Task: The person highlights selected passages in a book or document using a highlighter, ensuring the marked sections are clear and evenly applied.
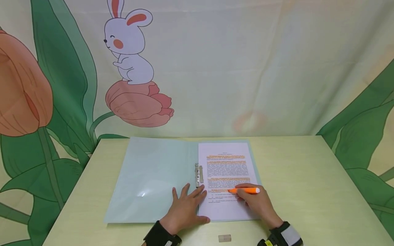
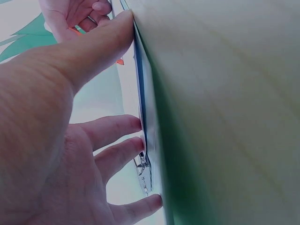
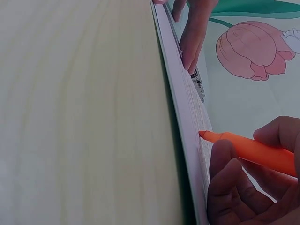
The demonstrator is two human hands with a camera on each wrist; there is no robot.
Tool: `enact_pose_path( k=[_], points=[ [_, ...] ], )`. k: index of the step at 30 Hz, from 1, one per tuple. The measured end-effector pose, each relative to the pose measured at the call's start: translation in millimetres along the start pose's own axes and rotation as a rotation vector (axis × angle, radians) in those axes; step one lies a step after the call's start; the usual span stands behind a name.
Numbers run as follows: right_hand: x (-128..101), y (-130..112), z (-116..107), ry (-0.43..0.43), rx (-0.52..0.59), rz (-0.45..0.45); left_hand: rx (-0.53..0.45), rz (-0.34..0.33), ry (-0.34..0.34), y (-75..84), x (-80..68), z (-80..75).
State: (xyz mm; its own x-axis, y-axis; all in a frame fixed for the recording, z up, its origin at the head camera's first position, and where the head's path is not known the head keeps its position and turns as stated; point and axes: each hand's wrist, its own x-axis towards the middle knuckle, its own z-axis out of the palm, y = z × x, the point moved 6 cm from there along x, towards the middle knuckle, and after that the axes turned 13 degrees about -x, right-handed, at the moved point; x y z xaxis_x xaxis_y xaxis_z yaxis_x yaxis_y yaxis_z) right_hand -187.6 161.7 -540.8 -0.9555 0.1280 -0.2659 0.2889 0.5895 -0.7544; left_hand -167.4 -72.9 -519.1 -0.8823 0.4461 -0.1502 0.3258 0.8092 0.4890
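At the frame's lower centre, the right hand (image 1: pixel 259 204) pinches a marker (image 1: pixel 248 190), best drawn lightly and level across the page (image 1: pixel 226 182), while the left hand (image 1: pixel 186 209), fingers spread, gripping nothing, should keep the folder (image 1: pixel 153 177) still.

Study corner: table (image 1: pixel 307 191), folder (image 1: pixel 150 174), rabbit-print backdrop (image 1: pixel 215 61)

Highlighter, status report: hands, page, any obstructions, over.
Right hand grips highlighter, nib at page. Left hand spread across page and folder. Page partly marked orange. Nothing visibly blocking highlighter.
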Motion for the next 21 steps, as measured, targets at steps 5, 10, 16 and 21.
enact_pose_path(
  k=[5,10,16,21],
  points=[
    [-0.5,1.2,-2.0,0.004,-0.005,0.01,0.003,-0.001,-0.001,0.1,0.2,0.2],
    [-0.5,2.5,-3.4,0.004,0.002,0.016,-0.006,-0.002,-0.002,0.0,0.2,0.4],
    [-0.2,3.6,-5.5,0.004,-0.007,0.017,-0.009,-0.001,0.0,0.2,0.2,0.1],
    [-0.5,5.8,-7.5,0.005,-0.008,0.02,-0.002,-0.005,-0.003,1.1,0.0,-0.4]
  ],
)
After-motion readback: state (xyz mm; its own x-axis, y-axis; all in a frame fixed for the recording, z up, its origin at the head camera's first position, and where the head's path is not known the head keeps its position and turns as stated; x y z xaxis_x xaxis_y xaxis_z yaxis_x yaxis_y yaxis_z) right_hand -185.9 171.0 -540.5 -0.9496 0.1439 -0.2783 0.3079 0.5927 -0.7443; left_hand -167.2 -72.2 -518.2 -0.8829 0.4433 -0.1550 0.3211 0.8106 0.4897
